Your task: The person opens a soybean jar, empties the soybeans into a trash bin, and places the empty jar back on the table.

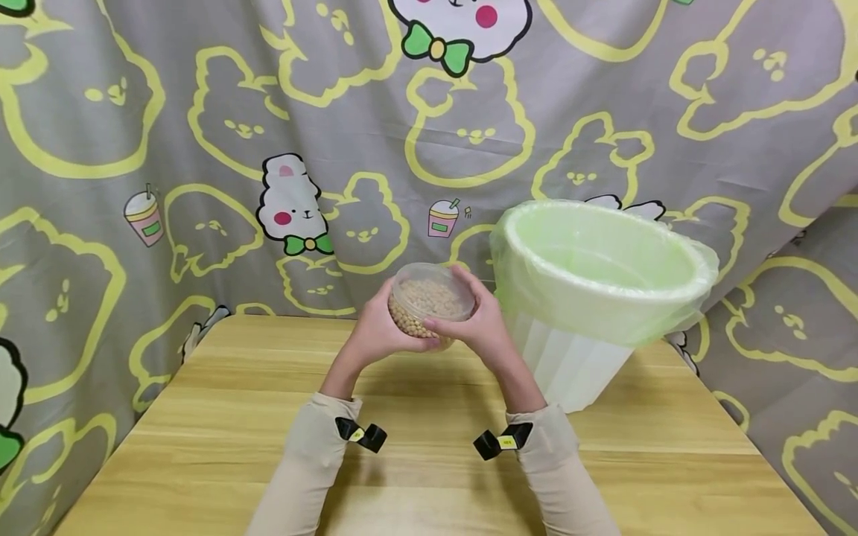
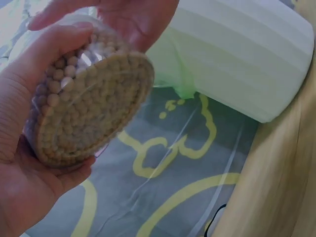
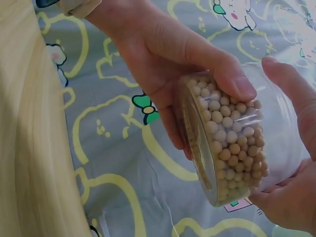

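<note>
A clear round jar partly filled with small beige balls, like dried beans, is held up above the table by both hands. My left hand grips its lower part; in the right wrist view that left hand has its thumb along the side and its fingers near the base. The right hand holds the jar's upper part from the other side, thumb near the rim. Tilted, the jar shows its bottom in the left wrist view. Beige balls press against the clear wall of the jar.
To the right on the wooden table stands a tall white bin, lined with a pale green bag folded over its rim. A grey curtain with yellow cartoon outlines hangs behind the table and along its sides.
</note>
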`<state>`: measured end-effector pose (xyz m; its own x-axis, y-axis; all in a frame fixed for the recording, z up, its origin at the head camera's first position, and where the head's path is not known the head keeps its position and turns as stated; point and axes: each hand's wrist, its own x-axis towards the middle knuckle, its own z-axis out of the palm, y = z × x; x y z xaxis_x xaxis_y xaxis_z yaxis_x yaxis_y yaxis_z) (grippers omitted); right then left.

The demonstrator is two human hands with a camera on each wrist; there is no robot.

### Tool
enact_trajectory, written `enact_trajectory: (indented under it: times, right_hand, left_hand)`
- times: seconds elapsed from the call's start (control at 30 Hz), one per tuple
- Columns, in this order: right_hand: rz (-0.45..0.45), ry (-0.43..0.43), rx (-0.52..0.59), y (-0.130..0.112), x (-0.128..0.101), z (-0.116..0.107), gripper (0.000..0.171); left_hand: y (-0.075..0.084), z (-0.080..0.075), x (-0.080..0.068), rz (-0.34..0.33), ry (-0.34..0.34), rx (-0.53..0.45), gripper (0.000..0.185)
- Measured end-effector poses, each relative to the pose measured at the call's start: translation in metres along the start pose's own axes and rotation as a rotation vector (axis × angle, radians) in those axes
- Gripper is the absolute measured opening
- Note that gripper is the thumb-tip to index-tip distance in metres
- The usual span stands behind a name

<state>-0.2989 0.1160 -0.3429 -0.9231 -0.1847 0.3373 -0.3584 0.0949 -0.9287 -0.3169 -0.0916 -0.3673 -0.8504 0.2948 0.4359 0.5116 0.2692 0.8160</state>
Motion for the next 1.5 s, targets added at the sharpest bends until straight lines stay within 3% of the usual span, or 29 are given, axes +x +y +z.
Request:
enact_trajectory:
  times: [0.2,0.33,0.53,0.63,0.7,0.97,1.07,1.3,1.5]
  right_hand:
    - [-0.068,-0.076,-0.011,-0.008,-0.003,-0.008,0.093]
    - [-0.084,-0.141,-0.013,-0.011,-0.004,-0.012,0.091]
    - [-0.047,0.008,-0.172,-0.011,-0.004,-0.001,0.090]
    - [-0.051,0.048,-0.240,-0.011,-0.005,0.004,0.091]
    - [-0.071,0.044,-0.252,-0.011,-0.006,0.004,0.088]
    - [-0.117,-0.041,-0.192,-0.012,-0.008,-0.005,0.083]
    - [-0.113,-0.057,-0.140,-0.010,-0.007,-0.007,0.081]
    - [-0.094,-0.036,-0.091,-0.010,-0.005,-0.010,0.077]
    - [-0.067,-0.026,-0.092,-0.012,-0.007,-0.012,0.075]
  left_hand:
    - [0.001,-0.006,0.000,0.071,-0.101,-0.125,0.104]
    - [0.004,-0.008,0.000,0.087,-0.098,-0.132,0.104]
    - [0.006,-0.002,-0.001,0.046,0.021,0.038,0.117]
    - [0.006,-0.001,-0.002,0.030,0.032,0.088,0.121]
    - [0.006,-0.001,-0.002,0.032,0.013,0.069,0.119]
    - [0.000,-0.008,-0.003,0.087,-0.113,-0.075,0.107]
    - [-0.003,-0.009,-0.002,0.093,-0.131,-0.116,0.105]
    - [-0.005,-0.019,-0.001,0.091,-0.097,-0.144,0.102]
    - [-0.010,-0.041,-0.003,0.063,-0.013,-0.154,0.097]
